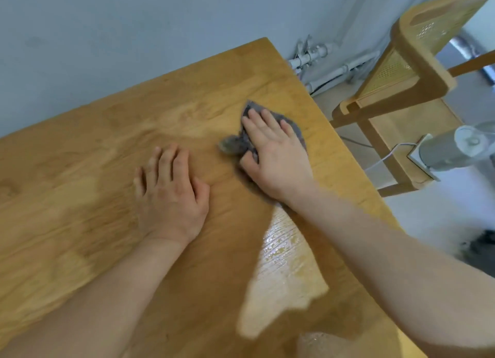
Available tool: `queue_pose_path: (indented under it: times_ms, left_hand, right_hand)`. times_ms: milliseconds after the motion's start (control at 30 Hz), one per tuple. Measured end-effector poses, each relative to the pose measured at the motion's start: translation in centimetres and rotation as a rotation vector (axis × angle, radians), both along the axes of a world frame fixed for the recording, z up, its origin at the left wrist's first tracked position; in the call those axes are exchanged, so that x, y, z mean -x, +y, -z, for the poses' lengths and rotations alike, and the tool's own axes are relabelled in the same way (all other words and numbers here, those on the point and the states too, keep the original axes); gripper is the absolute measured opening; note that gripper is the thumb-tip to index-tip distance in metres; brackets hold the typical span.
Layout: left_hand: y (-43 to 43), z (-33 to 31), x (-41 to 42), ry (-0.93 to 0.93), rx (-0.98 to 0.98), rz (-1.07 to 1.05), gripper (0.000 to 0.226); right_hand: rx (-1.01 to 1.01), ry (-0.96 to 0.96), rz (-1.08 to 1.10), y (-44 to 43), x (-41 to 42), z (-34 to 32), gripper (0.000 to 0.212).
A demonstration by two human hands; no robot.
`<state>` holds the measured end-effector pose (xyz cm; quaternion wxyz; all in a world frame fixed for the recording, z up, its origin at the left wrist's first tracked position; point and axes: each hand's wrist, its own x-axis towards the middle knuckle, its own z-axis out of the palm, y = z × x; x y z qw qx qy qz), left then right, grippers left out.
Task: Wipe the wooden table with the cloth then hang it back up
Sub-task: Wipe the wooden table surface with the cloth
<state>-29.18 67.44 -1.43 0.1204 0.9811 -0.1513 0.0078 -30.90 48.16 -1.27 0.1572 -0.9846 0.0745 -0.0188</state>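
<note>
Wooden bench (80, 170) is filling the left and centre of the frame, running up to a pale wall. Left hand (171, 194) is resting palm-down on the bare bench at centre, its fingers (167, 162) lying straight and slightly spread, holding nothing. Just right of it, grey cloth (233, 144) is lying on the bench right of centre, near the right edge, one end bunched up. Right hand (273, 154) is pressing flat on the cloth, fingers extended and open on top of it, not curled round it. Lower right of centre, a wet shiny patch (284, 277) is showing on the wood. Upper right, white pipes (321, 60) are running along the wall base, and a cane-backed chair (417, 63) is standing beside the bench. A blurry grey device (450, 151) is sitting at the right edge.
</note>
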Motion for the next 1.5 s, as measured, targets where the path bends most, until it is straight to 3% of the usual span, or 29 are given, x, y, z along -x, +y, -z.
queue_pose_path:
  times_ms: [167,333,467,567,667,833,1000,1267,1367,1433,1500]
  left_hand:
    - [0.0,-0.1,0.2,0.014,0.016,0.002,0.053]
    - [0.1,0.0,0.0,0.033,-0.002,0.011,0.051]
    - [-0.2,0.0,0.7,0.050,-0.027,0.016,0.052]
    - [-2.0,-0.7,2.9,0.097,-0.003,0.009,0.053]
    - [-4.0,-0.8,7.4,0.095,0.003,0.203,0.056]
    - [-4.7,-0.2,10.5,0.104,-0.027,0.274,0.056]
    - [-4.9,-0.5,10.0,0.096,-0.035,0.253,0.056]
    - [-4.3,-1.1,10.1,0.150,0.041,0.296,0.061]
    - [-2.5,-1.4,10.4,0.185,0.005,0.412,0.063]
    - [-0.6,-1.3,10.5,0.190,-0.056,0.458,0.062]
    - [1.1,-1.2,10.5,0.164,-0.071,0.425,0.058]
  right_hand:
    - [-0.038,0.049,-0.210,0.5,10.3,-0.5,0.065]
    - [0.037,0.032,0.136,-6.3,5.3,-0.4,0.062]
    - [0.007,0.021,0.389,-3.2,3.5,-0.2,0.063]
    - [-0.045,0.018,0.183,1.5,9.6,-0.8,0.064]
    - [-0.033,0.025,0.076,0.7,14.5,-0.7,0.062]
    - [0.041,0.062,0.309,-5.8,11.1,-0.4,0.061]
    - [-0.009,0.065,0.528,-5.4,5.5,-0.4,0.062]
    - [0.010,0.126,0.107,3.3,16.8,-1.1,0.061]
    - [0.033,0.143,-0.022,0.3,20.8,-1.1,0.061]
    - [0.064,0.161,0.043,-3.1,21.4,-0.9,0.062]
    - [0.073,0.137,0.262,-5.0,19.4,-1.0,0.064]
